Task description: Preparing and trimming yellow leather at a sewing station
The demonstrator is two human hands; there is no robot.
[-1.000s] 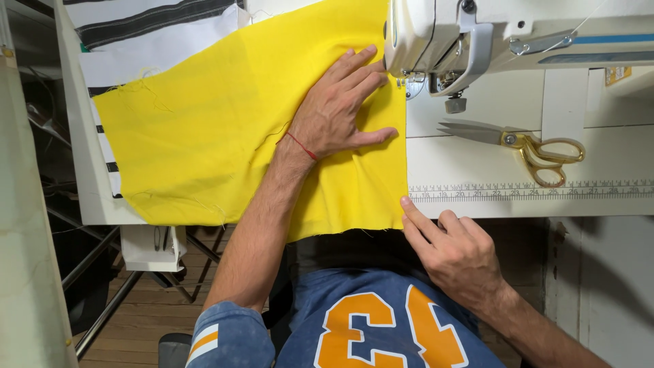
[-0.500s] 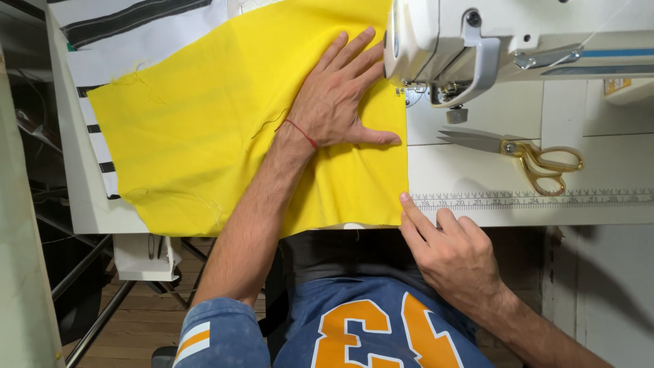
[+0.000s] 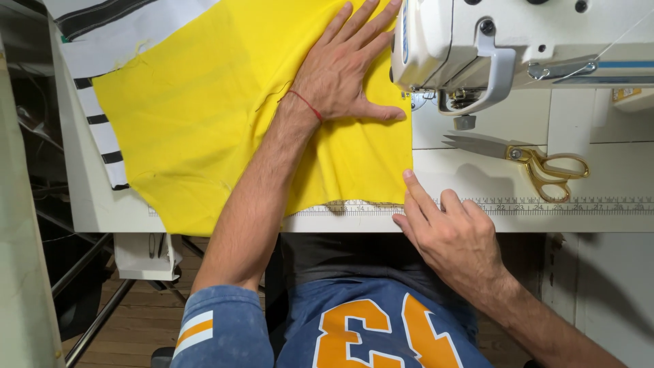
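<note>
Striped cloth point(image 3: 102, 129) at tabletop point(image 3: 490, 184) left edge, under yellow fabric point(image 3: 197, 116). Left hand point(image 3: 344, 71) lies flat, fingers spread, pressing fabric beside white sewing machine point(image 3: 518, 48). Right hand point(image 3: 453, 238) loosely curled, index fingertip on fabric's edge. Gold-handled scissors point(image 3: 524, 153) lie right.

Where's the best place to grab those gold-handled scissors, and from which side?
Probably by the gold finger loops, coming from the right. The scissors lie flat and closed on the sewing table, blades pointing left under the sewing machine, loops on the open side.
</note>
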